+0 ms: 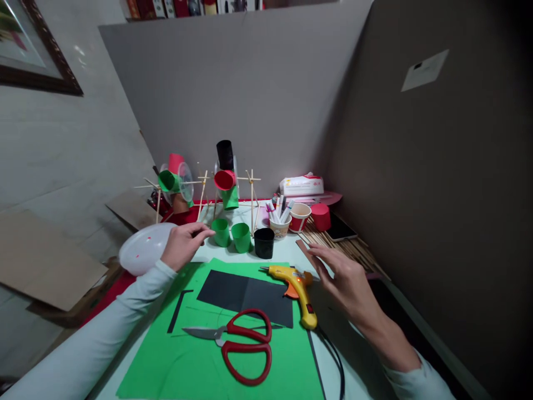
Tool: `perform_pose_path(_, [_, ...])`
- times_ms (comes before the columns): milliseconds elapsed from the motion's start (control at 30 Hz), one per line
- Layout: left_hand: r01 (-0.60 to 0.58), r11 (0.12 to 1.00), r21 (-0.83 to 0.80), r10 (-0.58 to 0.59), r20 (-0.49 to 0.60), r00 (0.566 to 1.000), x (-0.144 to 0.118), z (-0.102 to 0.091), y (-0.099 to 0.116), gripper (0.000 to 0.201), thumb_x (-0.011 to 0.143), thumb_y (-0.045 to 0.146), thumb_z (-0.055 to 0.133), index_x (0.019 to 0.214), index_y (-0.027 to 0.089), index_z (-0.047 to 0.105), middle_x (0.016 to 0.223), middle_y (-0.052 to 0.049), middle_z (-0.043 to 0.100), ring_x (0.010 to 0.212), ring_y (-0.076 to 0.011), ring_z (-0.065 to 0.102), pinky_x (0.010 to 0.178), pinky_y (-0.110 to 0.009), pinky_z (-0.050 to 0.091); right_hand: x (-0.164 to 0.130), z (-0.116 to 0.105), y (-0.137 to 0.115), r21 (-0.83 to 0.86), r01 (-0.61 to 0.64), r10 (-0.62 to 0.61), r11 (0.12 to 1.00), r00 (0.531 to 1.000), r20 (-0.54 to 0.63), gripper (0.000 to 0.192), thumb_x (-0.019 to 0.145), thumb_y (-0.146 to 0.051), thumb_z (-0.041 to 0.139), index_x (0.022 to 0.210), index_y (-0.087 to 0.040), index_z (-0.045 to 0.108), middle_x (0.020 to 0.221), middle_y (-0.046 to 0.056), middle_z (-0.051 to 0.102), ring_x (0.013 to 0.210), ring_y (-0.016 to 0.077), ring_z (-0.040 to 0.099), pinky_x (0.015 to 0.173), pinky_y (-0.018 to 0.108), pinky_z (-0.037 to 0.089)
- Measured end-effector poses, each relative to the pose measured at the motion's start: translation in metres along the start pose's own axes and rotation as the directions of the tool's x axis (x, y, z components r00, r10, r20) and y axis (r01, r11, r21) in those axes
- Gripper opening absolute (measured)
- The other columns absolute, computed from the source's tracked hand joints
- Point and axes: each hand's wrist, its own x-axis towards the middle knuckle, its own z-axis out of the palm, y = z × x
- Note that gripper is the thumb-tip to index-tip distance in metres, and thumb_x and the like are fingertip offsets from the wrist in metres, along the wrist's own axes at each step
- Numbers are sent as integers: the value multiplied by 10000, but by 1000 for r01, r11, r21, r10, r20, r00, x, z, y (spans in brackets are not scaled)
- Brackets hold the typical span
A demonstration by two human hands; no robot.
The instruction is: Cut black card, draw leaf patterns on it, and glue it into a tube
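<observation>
My left hand [186, 244] is at the left edge of a green paper cup [220, 233], with thumb and fingers closed together against its side. Beside that cup stand a second green cup [241, 238] and a black cup [264, 243]. A narrow brown strip [306, 251] sits between the thumb and fingers of my right hand [343, 278]. Just left of this hand lies a yellow glue gun [306, 305], its small light glowing. Red-handled scissors [245, 347] rest with blades apart on green paper [166, 366], near a folded black sheet [245, 295].
Two stick-framed models with coloured cups, a left one [181, 178] and a right one [227, 180], stand at the back. A marker tub [280, 228], red-and-white cup [300, 216], red cup [320, 216], phone [341, 226] and wooden sticks [350, 249] occupy the right. A balloon [144, 250] is at left.
</observation>
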Motion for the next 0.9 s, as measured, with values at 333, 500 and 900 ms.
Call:
perform_pose_path(333, [-254, 940, 227, 213, 192, 958, 19, 40, 16, 250, 957, 352, 603, 1109, 159, 646, 1070, -65, 685, 888, -192, 673, 792, -397, 578, -2, 0, 3, 27, -61, 61, 998, 998, 4, 236, 923, -108, 493, 1030, -158, 697, 1068, 145, 774, 958, 268, 743, 838, 418, 609])
perform_pose_path(500, [-278, 931, 236, 239, 180, 954, 20, 44, 11, 244, 962, 355, 594, 1100, 161, 647, 1049, -59, 686, 856, -182, 671, 769, -380, 579, -2, 0, 2, 47, -82, 82, 995, 997, 4, 263, 920, -105, 489, 1046, -190, 704, 1074, 121, 775, 967, 259, 741, 842, 408, 606])
perform_pose_path(900, [-328, 942, 67, 295, 295, 909, 26, 25, 17, 224, 970, 355, 584, 978, 143, 656, 870, -16, 680, 717, -144, 653, 683, -328, 570, -5, 4, 4, 52, -85, 84, 995, 996, 23, 261, 898, -76, 492, 1009, -173, 708, 1059, 137, 778, 992, 265, 742, 842, 401, 609])
